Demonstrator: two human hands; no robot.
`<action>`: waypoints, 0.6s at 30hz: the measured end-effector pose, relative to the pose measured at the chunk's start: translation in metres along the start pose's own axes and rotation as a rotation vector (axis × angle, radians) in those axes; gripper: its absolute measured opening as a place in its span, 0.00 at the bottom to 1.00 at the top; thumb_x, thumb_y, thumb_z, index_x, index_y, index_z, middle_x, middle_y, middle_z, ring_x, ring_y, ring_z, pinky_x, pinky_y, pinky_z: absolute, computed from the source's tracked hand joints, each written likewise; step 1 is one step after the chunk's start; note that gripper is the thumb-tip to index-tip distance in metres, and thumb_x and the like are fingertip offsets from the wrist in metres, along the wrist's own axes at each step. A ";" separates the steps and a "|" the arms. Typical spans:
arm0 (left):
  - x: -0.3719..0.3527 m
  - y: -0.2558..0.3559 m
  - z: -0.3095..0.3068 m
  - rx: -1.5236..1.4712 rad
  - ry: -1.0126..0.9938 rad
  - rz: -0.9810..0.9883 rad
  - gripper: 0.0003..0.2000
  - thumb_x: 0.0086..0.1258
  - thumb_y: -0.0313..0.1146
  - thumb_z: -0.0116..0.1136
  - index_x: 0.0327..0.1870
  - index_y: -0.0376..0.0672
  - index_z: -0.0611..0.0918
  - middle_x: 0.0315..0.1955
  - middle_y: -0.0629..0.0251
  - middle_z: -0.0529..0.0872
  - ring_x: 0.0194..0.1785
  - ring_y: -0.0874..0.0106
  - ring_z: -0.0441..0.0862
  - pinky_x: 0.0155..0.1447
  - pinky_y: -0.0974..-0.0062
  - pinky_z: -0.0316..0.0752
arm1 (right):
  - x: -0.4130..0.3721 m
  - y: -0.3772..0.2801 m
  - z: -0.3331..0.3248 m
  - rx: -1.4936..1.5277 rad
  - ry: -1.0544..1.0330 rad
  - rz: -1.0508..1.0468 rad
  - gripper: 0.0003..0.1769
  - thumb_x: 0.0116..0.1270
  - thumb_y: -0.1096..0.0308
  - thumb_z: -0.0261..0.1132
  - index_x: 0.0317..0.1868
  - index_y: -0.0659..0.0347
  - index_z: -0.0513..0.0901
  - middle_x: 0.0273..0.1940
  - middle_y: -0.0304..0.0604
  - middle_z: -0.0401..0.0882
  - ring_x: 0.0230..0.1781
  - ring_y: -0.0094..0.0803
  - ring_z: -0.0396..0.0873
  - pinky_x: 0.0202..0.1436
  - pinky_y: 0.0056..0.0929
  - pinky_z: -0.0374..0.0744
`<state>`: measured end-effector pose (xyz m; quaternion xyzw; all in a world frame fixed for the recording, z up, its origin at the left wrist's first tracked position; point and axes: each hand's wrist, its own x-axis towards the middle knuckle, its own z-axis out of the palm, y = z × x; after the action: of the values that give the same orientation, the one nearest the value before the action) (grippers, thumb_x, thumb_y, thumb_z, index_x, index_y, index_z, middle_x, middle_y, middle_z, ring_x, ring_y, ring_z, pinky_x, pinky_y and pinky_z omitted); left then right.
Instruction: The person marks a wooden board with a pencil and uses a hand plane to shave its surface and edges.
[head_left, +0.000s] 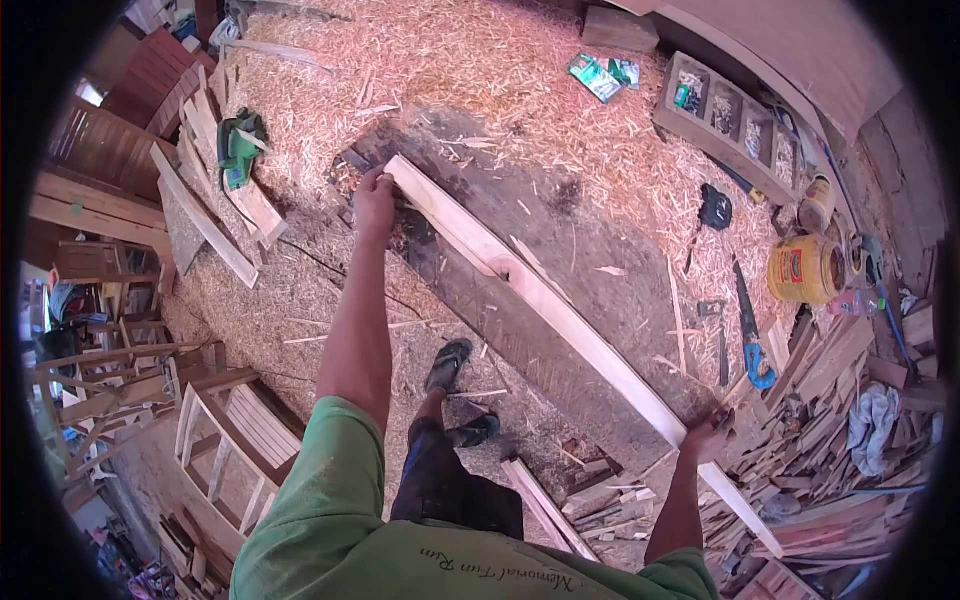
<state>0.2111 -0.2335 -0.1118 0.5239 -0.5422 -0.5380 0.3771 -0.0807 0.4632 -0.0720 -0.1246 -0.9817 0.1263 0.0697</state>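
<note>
A long pale wooden board [585, 330], with a dark knot hole near its middle, slants across a dark, worn work surface [620, 270]. My left hand [375, 205] is closed on the board's far left end. Toward its other end, my right hand [708, 435] grips the board, with the fingers slightly blurred and partly hidden. Beyond that hand a further length of pale wood [740, 510] extends to the lower right; whether it is the same board is hard to make out. A thin strip of wood [540, 268] lies alongside the board.
Wood shavings [450, 60] cover the floor. A green power tool [240, 150] rests on planks at the left. To the right are a handsaw [745, 310], a yellow jar [800, 270], a compartmented wooden box [730, 125] and piled scraps [830, 440]. A chair frame [235, 440] stands lower left.
</note>
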 end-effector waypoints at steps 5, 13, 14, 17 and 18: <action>0.002 -0.013 -0.013 0.061 0.007 0.086 0.16 0.85 0.31 0.62 0.67 0.40 0.90 0.47 0.59 0.95 0.47 0.69 0.89 0.55 0.70 0.82 | 0.007 0.026 0.013 0.041 0.104 -0.107 0.33 0.87 0.43 0.55 0.81 0.50 0.79 0.64 0.59 0.79 0.62 0.61 0.83 0.62 0.58 0.79; -0.102 0.010 -0.043 1.078 0.125 0.572 0.18 0.70 0.28 0.64 0.59 0.48 0.94 0.60 0.49 0.86 0.65 0.48 0.84 0.70 0.53 0.78 | 0.051 0.071 0.000 0.166 0.296 -0.119 0.40 0.90 0.35 0.49 0.64 0.65 0.89 0.55 0.63 0.93 0.53 0.65 0.89 0.56 0.62 0.82; -0.117 0.031 -0.030 1.074 0.127 0.629 0.20 0.71 0.29 0.62 0.63 0.48 0.92 0.66 0.51 0.84 0.69 0.50 0.82 0.74 0.51 0.76 | 0.064 0.084 0.002 0.130 0.260 -0.080 0.41 0.90 0.34 0.49 0.63 0.66 0.90 0.55 0.64 0.93 0.53 0.66 0.89 0.56 0.63 0.82; -0.112 0.055 0.015 0.887 -0.033 0.773 0.19 0.80 0.35 0.60 0.70 0.49 0.87 0.62 0.49 0.86 0.64 0.46 0.85 0.68 0.51 0.80 | 0.080 0.104 0.008 0.125 0.250 -0.091 0.42 0.88 0.32 0.51 0.57 0.68 0.92 0.52 0.66 0.92 0.51 0.69 0.88 0.54 0.65 0.80; -0.103 0.056 0.027 0.882 -0.165 0.751 0.19 0.83 0.37 0.59 0.71 0.50 0.86 0.61 0.49 0.87 0.63 0.45 0.86 0.66 0.50 0.81 | 0.083 0.108 0.010 0.146 0.267 -0.120 0.43 0.88 0.32 0.52 0.57 0.68 0.92 0.51 0.66 0.92 0.51 0.70 0.88 0.54 0.65 0.80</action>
<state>0.1928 -0.1355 -0.0446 0.3598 -0.8909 -0.1299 0.2449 -0.1372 0.5839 -0.1018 -0.0759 -0.9576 0.1754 0.2157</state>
